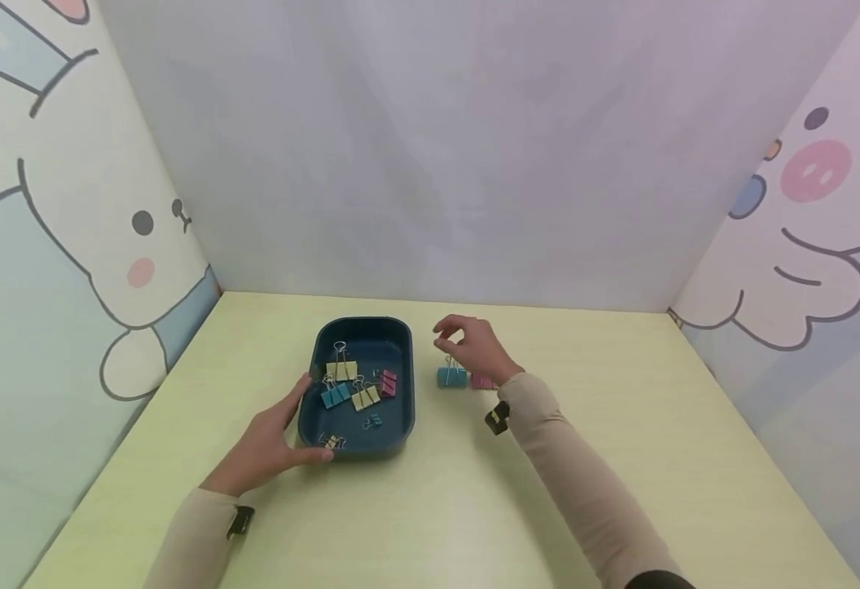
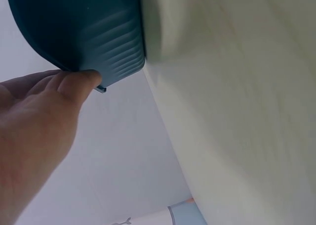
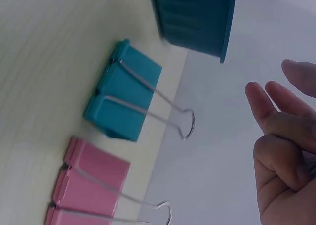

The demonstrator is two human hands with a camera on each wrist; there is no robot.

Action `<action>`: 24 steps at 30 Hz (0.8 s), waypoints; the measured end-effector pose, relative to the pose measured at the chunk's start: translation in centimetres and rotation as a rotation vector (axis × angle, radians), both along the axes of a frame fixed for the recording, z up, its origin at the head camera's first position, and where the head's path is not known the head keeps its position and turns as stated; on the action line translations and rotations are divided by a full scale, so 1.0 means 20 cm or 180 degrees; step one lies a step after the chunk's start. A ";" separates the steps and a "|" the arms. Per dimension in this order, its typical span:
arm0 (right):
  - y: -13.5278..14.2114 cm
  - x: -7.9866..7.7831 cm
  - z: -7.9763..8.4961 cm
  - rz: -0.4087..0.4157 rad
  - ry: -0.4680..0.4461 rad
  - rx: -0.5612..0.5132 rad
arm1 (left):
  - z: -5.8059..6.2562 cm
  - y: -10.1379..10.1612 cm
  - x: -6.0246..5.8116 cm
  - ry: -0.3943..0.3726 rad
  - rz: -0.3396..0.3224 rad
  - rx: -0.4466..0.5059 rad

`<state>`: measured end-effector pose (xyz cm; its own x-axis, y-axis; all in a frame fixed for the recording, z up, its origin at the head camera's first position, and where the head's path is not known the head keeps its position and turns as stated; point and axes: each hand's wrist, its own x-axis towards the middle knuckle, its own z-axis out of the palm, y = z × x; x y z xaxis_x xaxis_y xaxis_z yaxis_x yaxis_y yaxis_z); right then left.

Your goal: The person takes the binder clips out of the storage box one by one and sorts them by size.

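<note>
My left hand (image 1: 267,446) grips the near-left rim of a dark blue tray (image 1: 389,429), its thumb hooked over the edge. Inside lie several binder clips: larger yellow ones, a blue clip (image 1: 336,396), a pink clip (image 1: 389,384), and small ones toward the near end. My right hand (image 1: 477,348) hovers right of the tray, fingers loosely bent, holding nothing. Below it a large blue binder clip (image 3: 126,91) stands on the table with its wire handles up. Beside that is a large pink binder clip (image 3: 94,178), partly hidden by the hand in the head view.
The pale yellow table (image 1: 430,523) meets a plain grey-white back wall (image 1: 430,164). Side panels with cartoon animals rise on both sides.
</note>
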<state>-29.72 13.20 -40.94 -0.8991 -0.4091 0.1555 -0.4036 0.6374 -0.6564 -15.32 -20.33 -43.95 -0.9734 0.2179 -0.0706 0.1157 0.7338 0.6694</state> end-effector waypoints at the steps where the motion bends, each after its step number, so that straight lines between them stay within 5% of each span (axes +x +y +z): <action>1: -0.03 0.00 0.00 0.0065 0.0003 0.0051 | 0.00 0.00 0.00 0.0001 -0.0001 0.0003; 10: -0.25 0.01 0.08 0.0575 -0.0199 0.0186 | -0.01 0.00 0.01 0.0014 0.0002 0.0027; 24: -0.49 -0.07 0.16 0.0656 -0.0476 0.0180 | 0.00 0.01 0.01 -0.0049 0.0043 -0.0014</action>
<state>-31.03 3.39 -37.77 -0.8072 -0.5903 -0.0012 -0.4299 0.5892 -0.6841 -15.18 -20.13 -43.97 -0.9751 0.2043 -0.0867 0.0953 0.7383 0.6677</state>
